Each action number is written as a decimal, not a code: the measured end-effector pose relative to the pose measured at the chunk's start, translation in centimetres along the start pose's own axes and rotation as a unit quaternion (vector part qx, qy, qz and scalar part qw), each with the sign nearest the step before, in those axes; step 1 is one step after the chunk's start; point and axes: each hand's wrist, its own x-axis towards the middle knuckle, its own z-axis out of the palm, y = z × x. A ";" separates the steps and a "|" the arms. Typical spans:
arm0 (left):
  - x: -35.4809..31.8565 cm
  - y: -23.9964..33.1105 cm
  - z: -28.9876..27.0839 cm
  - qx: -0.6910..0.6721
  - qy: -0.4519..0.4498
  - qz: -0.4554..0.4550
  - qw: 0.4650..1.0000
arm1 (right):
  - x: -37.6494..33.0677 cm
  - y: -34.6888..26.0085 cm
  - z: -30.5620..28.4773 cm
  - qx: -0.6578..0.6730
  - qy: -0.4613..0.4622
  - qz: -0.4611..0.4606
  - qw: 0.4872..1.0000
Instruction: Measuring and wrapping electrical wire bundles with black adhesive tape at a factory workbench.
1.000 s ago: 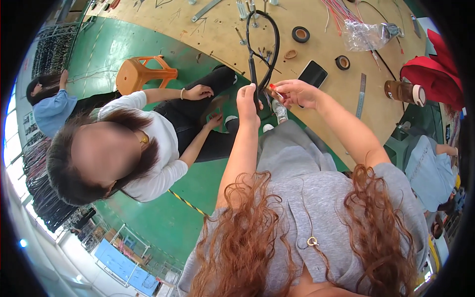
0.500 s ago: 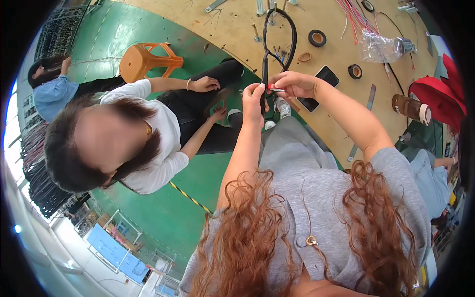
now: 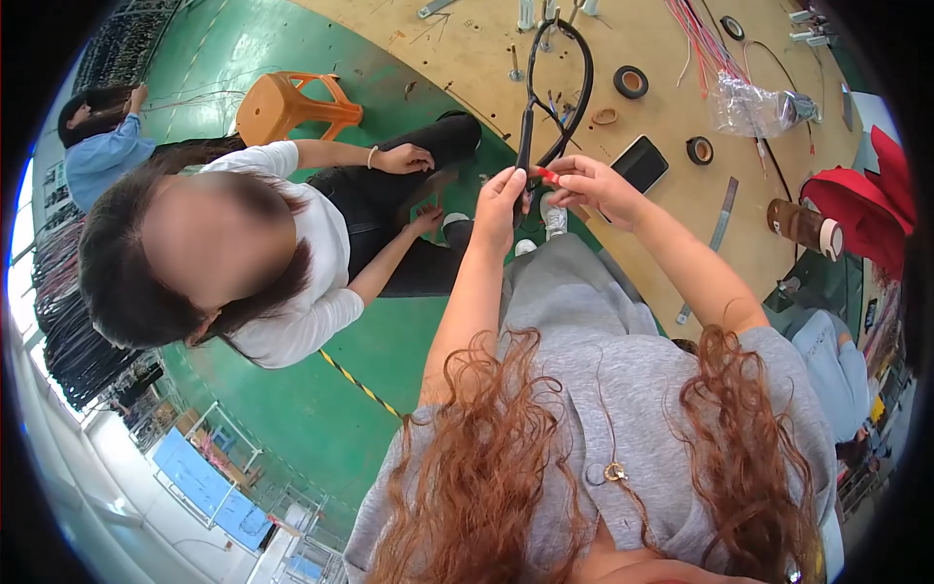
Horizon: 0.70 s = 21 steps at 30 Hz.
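A black wrapped cable [image 3: 589, 73] forms a long loop over the near edge of the board and runs down to my hands. Closed around its lower end is my left hand [image 3: 497, 206], thumb on top. Beside it, my right hand [image 3: 598, 189] pinches a small red piece [image 3: 550, 177] between thumb and fingertips, close against the cable; its exact kind is too small to make out. Thin loose wire ends [image 3: 556, 105] show inside the loop. A phone [image 3: 639, 164] lies on the board just beyond my right hand.
The wooden board [image 3: 671, 39] bears upright posts [image 3: 516, 68], black tape rolls [image 3: 630, 82], a steel ruler [image 3: 722, 219], red wires [image 3: 689, 39] and a clear plastic bag [image 3: 744, 105]. A brown bottle [image 3: 806, 229] stands at right. Another person [image 3: 321, 224] sits at left, near an orange stool [image 3: 287, 107].
My right hand has shifted slightly right and down, its fingers spread a little more around the red piece. My left hand stays on the cable. The whole view has shifted slightly.
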 end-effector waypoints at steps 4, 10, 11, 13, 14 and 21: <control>-0.1 0.2 -0.5 0.014 -0.019 0.016 1.000 | -0.1 0.7 -1.0 0.037 0.024 0.003 0.999; -0.5 0.1 0.9 -0.047 -0.009 -0.002 0.999 | 1.6 -0.2 -1.1 0.039 -0.042 0.056 0.997; -0.6 0.1 0.9 -0.046 -0.007 -0.002 0.999 | 2.0 -0.3 -1.2 0.056 -0.082 0.065 0.993; -0.6 0.0 1.0 -0.044 -0.018 -0.008 0.999 | 2.6 -0.5 -1.4 0.074 -0.124 0.074 0.987; -0.4 0.1 0.9 -0.052 -0.018 -0.011 0.998 | 2.8 -0.7 -1.5 0.086 -0.142 0.058 0.984; -0.1 -1.5 0.6 0.107 0.082 0.069 0.988 | 1.6 -1.3 0.7 -0.055 -0.063 0.006 0.996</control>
